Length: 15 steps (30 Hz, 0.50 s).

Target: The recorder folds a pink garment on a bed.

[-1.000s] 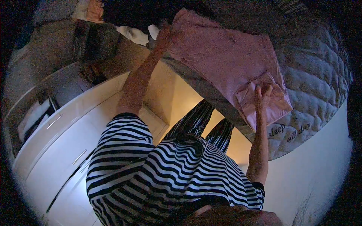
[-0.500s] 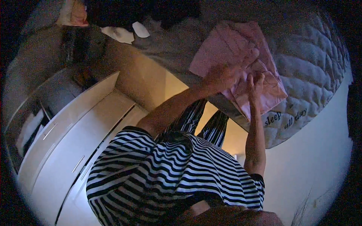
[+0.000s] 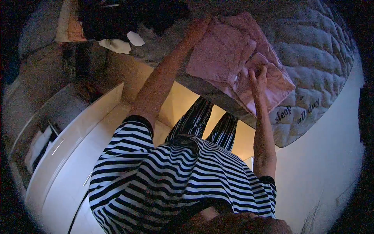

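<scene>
A pink folded garment [image 3: 222, 50], made of thin creased cloth, lies on the grey quilted bedspread near the bed's edge. My right hand [image 3: 258, 80] rests on its near right part, thumb and fingers apart against the cloth. Stretched out to the far left corner of the garment is my left hand [image 3: 200, 24]. That hand sits in dim light, and its fingers are too dark to make out.
Dark cloth [image 3: 128, 19] lies at the back left, with white pieces [image 3: 135, 39] beside it. An orange-and-beige item [image 3: 74, 29] is at the far left. Below it stands an open white drawer [image 3: 78, 128] with things inside. Dark lettering marks the bedspread [image 3: 311, 74].
My left hand has moved from the middle of the garment out to its far left corner. My right hand stays on the near right part, its fingers slightly shifted.
</scene>
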{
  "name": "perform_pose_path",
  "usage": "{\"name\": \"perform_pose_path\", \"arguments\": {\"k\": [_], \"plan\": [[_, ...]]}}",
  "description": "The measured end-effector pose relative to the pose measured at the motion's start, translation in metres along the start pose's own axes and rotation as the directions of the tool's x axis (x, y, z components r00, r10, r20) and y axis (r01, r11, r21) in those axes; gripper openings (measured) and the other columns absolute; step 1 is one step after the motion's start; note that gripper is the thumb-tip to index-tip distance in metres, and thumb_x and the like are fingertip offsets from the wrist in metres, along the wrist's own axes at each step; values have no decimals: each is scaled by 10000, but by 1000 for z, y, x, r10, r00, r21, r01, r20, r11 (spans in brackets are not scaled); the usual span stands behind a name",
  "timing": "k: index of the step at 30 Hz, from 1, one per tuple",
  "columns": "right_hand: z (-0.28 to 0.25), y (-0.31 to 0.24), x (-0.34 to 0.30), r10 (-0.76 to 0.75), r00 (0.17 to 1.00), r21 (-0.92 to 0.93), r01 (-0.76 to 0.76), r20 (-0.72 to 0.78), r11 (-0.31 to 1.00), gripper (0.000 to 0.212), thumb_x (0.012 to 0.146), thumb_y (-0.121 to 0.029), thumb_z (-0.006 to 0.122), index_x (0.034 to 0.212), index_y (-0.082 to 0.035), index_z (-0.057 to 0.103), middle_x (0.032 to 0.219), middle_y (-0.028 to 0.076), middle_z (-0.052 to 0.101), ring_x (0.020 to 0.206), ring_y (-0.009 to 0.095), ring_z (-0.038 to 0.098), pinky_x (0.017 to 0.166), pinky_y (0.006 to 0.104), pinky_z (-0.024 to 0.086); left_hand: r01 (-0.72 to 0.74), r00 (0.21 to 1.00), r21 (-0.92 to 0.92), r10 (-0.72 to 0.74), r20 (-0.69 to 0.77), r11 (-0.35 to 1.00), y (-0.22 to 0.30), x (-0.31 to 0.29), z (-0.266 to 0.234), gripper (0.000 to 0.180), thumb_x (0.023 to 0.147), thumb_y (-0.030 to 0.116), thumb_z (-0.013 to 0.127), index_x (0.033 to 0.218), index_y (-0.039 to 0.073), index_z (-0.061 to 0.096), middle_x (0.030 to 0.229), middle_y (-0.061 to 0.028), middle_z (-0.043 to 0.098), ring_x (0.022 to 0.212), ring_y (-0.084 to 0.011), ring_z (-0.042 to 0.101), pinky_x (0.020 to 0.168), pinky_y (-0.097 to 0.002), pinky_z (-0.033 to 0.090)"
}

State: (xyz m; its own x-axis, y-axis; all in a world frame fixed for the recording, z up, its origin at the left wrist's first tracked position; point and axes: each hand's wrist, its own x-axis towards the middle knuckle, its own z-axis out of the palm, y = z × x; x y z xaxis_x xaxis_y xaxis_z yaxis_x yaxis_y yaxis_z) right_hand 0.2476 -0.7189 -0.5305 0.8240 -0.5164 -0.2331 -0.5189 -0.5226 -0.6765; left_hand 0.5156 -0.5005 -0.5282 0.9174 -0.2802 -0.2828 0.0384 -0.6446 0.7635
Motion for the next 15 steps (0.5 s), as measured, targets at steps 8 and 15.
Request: {"name": "perform_pose_path", "arguments": {"k": [8, 15], "plan": [[-9, -32, 10, 21, 998, 80, -26, 66, 996, 505, 883, -286, 624, 1227, 39, 446, 1126, 273, 580, 1029, 427, 578, 889, 446, 449, 374, 907, -586, -152, 393, 718, 133, -9, -60, 529, 969, 375, 475, 1399, 72, 415, 1474, -121, 361, 1370, -329, 290, 1121, -490, 219], [-12, -35, 9, -39, 999, 84, 39, -1, 996, 473, 882, -298, 614, 1182, 33, 457, 1120, 271, 578, 1045, 428, 564, 896, 442, 443, -623, 734, 10, 580, 353, 782, 89, -40, -13, 369, 965, 290, 513, 1300, 138, 523, 1054, -162, 666, 963, -276, 637, 898, -409, 485]]}}
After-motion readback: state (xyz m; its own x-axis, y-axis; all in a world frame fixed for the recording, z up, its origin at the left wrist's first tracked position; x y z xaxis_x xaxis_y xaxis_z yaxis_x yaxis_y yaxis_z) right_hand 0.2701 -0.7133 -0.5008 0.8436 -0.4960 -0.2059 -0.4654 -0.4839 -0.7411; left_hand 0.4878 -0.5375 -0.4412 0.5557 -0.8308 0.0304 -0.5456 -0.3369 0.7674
